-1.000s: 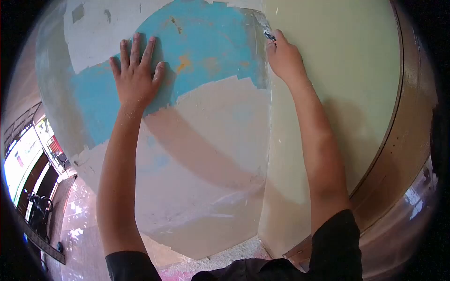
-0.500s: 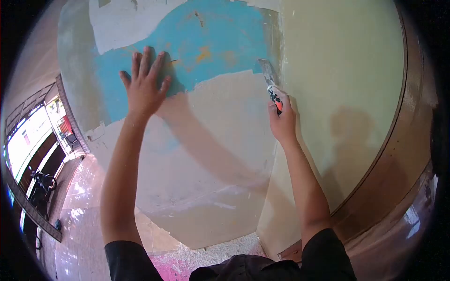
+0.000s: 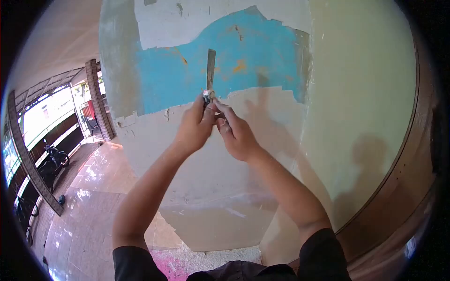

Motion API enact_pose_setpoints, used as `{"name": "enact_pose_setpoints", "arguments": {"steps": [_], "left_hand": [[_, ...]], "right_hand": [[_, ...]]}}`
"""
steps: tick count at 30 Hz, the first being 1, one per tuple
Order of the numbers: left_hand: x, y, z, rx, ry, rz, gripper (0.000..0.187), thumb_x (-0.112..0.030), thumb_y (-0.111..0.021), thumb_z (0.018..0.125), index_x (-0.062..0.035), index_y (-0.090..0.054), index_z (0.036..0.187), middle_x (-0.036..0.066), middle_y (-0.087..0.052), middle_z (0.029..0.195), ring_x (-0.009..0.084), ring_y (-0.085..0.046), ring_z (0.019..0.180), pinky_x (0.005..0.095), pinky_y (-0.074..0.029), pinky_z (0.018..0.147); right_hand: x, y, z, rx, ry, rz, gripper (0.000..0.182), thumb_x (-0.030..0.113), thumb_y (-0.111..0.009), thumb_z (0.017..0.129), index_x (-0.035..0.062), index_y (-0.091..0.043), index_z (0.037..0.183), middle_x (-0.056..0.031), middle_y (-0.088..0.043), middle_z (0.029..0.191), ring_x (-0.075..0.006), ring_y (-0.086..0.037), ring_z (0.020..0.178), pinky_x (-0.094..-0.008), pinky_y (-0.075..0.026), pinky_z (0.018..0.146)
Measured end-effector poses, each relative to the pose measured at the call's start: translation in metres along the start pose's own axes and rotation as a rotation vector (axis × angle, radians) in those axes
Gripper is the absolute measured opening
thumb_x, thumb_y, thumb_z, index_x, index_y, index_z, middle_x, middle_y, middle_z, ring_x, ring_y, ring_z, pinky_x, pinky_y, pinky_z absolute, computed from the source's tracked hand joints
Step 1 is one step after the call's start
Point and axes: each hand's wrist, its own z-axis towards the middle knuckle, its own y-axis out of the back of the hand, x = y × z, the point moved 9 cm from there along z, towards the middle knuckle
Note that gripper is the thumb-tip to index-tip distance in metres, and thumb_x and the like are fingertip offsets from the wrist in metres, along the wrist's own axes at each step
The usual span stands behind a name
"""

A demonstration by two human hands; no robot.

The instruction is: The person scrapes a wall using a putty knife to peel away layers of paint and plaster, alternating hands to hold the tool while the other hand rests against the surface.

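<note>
A putty knife [image 3: 211,70] points upward in front of the blue patch [image 3: 164,70] of the wall, its blade seen narrow. My left hand [image 3: 194,124] is closed around its handle. Close beside it on the right, my right hand [image 3: 236,133] has its fingers bent at the lower end of the handle; whether they grip anything is hidden. Around the blue patch, the wall has a pale coating [image 3: 225,178] below and a white one [image 3: 173,23] above, with ragged edges.
A pale green wall [image 3: 361,84] meets the patched wall at a corner on the right, beside a brown curved edge [image 3: 389,178]. White debris [image 3: 225,255] lies on the floor below. A motorcycle [image 3: 56,157] stands outside at the left.
My left hand has left the wall and moved right to the knife. My right hand has brought the knife left from the corner, and the view has shifted left.
</note>
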Motion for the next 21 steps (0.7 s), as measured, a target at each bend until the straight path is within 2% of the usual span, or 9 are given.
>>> {"name": "enact_pose_setpoints", "arguments": {"steps": [1, 2, 5, 6, 9, 11, 15, 17, 21], "left_hand": [[0.002, 0.013, 0.000, -0.040, 0.002, 0.019, 0.041, -0.023, -0.049, 0.108, -0.0026, -0.046, 0.143, 0.007, -0.066, 0.094, 0.0136, -0.059, 0.081, 0.0300, -0.049, 0.073], [0.003, 0.025, 0.001, -0.047, 0.001, 0.028, 0.041, -0.023, -0.049, 0.108, -0.0026, -0.046, 0.143, 0.007, -0.066, 0.094, 0.0136, -0.059, 0.081, 0.0300, -0.049, 0.073], [-0.010, 0.073, -0.002, -0.253, -0.136, 0.494, 0.056, -0.019, -0.056, 0.103, -0.0070, -0.038, 0.155, 0.020, -0.072, 0.105, 0.0380, -0.070, 0.091, 0.0420, -0.054, 0.082], [-0.015, 0.085, -0.006, -0.282, -0.098, 0.515, 0.058, -0.015, -0.054, 0.102, -0.0103, -0.037, 0.157, 0.022, -0.068, 0.118, 0.0415, -0.066, 0.100, 0.0448, -0.052, 0.088], [0.001, 0.122, -0.009, -0.401, -0.128, 0.636, 0.060, -0.011, -0.049, 0.100, -0.0078, -0.032, 0.158, 0.022, -0.062, 0.129, 0.0419, -0.063, 0.107, 0.0473, -0.050, 0.093], [0.008, 0.134, -0.010, -0.413, -0.152, 0.654, 0.064, -0.008, -0.046, 0.099, -0.0048, -0.026, 0.160, 0.024, -0.059, 0.132, 0.0424, -0.061, 0.110, 0.0486, -0.049, 0.095], [0.039, 0.149, -0.007, -0.385, 0.032, 0.802, 0.065, -0.009, -0.047, 0.100, -0.0038, -0.023, 0.160, 0.026, -0.059, 0.132, 0.0447, -0.062, 0.108, 0.0504, -0.050, 0.093], [0.047, 0.150, -0.005, -0.361, 0.037, 0.819, 0.064, -0.009, -0.047, 0.100, -0.0056, -0.023, 0.160, 0.027, -0.058, 0.132, 0.0458, -0.062, 0.107, 0.0514, -0.051, 0.093], [0.050, 0.144, 0.004, -0.353, -0.022, 0.836, 0.063, -0.010, -0.048, 0.101, -0.0103, -0.025, 0.160, 0.027, -0.063, 0.128, 0.0468, -0.064, 0.105, 0.0539, -0.052, 0.091]], "right_hand": [[0.007, -0.002, 0.007, 0.104, 0.021, -0.066, 0.035, 0.017, -0.051, 0.103, 0.0078, -0.053, 0.137, -0.0175, -0.064, 0.130, -0.0373, -0.064, 0.115, -0.0442, -0.052, 0.094], [0.008, 0.007, 0.014, 0.078, 0.098, -0.308, 0.033, 0.020, -0.054, 0.101, 0.0082, -0.058, 0.131, -0.0137, -0.066, 0.124, -0.0354, -0.064, 0.111, -0.0447, -0.053, 0.091], [0.021, 0.042, 0.042, 0.044, 0.280, -0.621, 0.032, 0.022, -0.054, 0.103, 0.0076, -0.060, 0.131, -0.0142, -0.067, 0.115, -0.0329, -0.063, 0.102, -0.0426, -0.051, 0.091], [0.023, 0.058, 0.054, -0.023, 0.354, -0.667, 0.031, 0.024, -0.056, 0.101, 0.0101, -0.061, 0.129, -0.0131, -0.067, 0.116, -0.0347, -0.062, 0.106, -0.0454, -0.050, 0.093], [0.028, 0.102, 0.084, -0.187, 0.492, -0.807, 0.032, 0.027, -0.059, 0.098, 0.0133, -0.061, 0.126, -0.0128, -0.066, 0.117, -0.0374, -0.058, 0.111, -0.0487, -0.046, 0.097], [0.022, 0.128, 0.106, -0.257, 0.480, -0.943, 0.033, 0.028, -0.059, 0.097, 0.0142, -0.061, 0.128, -0.0118, -0.064, 0.123, -0.0358, -0.056, 0.116, -0.0498, -0.045, 0.097], [0.012, 0.158, 0.133, -0.361, 0.501, -1.066, 0.037, 0.029, -0.061, 0.097, 0.0174, -0.060, 0.132, -0.0094, -0.060, 0.133, -0.0347, -0.053, 0.122, -0.0521, -0.042, 0.101], [-0.005, 0.165, 0.141, -0.452, 0.483, -1.189, 0.045, 0.033, -0.061, 0.097, 0.0225, -0.055, 0.141, -0.0082, -0.050, 0.147, -0.0343, -0.044, 0.136, -0.0581, -0.034, 0.110], [-0.037, 0.161, 0.132, -0.505, 0.466, -1.326, 0.052, 0.037, -0.058, 0.098, 0.0264, -0.048, 0.148, -0.0084, -0.040, 0.157, -0.0351, -0.035, 0.145, -0.0639, -0.023, 0.116]]}}
